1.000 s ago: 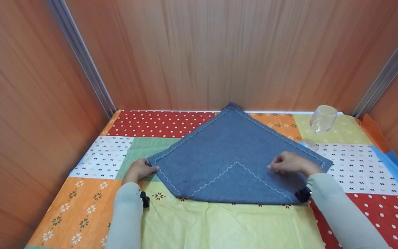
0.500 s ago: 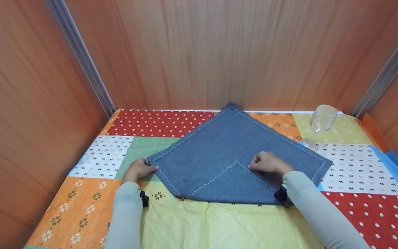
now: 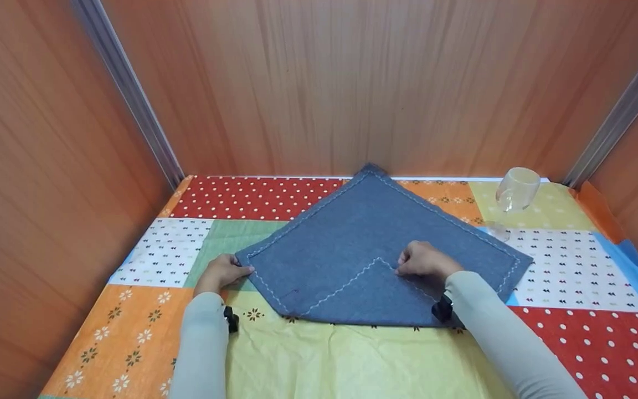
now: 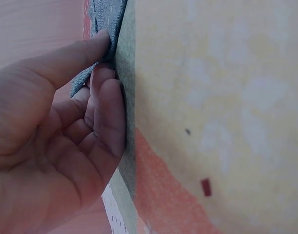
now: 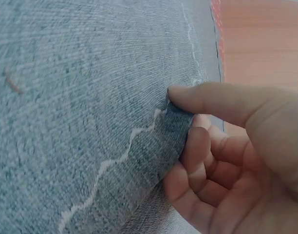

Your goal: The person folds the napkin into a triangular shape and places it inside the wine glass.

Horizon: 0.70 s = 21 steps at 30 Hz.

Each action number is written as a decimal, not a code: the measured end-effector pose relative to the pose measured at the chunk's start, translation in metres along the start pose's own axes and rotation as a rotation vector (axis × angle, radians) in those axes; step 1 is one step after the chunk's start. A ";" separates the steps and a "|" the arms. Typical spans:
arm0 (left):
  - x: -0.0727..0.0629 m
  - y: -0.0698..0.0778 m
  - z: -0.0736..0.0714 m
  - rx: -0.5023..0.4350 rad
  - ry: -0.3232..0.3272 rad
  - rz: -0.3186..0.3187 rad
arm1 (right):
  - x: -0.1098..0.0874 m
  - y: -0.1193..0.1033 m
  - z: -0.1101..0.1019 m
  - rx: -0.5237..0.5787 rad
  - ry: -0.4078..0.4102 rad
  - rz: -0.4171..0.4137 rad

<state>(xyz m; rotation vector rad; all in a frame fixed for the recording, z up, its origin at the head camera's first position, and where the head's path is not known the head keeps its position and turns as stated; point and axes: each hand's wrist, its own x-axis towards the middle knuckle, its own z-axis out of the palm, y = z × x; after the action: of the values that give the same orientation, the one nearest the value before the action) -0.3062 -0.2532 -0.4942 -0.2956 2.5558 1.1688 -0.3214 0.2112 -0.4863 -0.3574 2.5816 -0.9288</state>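
Observation:
A grey-blue cloth [image 3: 352, 233] with white wavy stitching lies spread across the table, one corner pointing to the back wall. Its front part is folded over into a triangular flap [image 3: 363, 299] with a straight front edge. At the cloth's left corner my left hand [image 3: 222, 271] pinches the fabric between thumb and fingers; the left wrist view shows the pinched corner [image 4: 107, 29]. My right hand [image 3: 421, 259] pinches the flap's stitched edge [image 5: 176, 129] just right of its tip, thumb on top and fingers curled beneath.
A clear stemmed glass [image 3: 518, 189] stands at the back right, beyond the cloth's right corner. Beneath everything is a patchwork-print tablecloth [image 3: 280, 366]. Wood-grain panels [image 3: 308, 88] enclose the back and both sides.
My right hand has moved left over the cloth and now pinches the flap's edge near its tip. My left hand has stayed at the left corner, and the cloth lies nearly unchanged.

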 end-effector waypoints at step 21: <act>-0.001 0.001 -0.001 0.034 -0.011 -0.013 | 0.032 -0.006 -0.015 0.114 0.591 -0.114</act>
<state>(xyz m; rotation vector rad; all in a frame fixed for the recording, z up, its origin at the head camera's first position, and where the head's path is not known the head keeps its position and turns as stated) -0.3054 -0.2532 -0.4926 -0.2967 2.5577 1.1175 -0.3564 0.2038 -0.4797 -0.2219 3.0322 -1.3883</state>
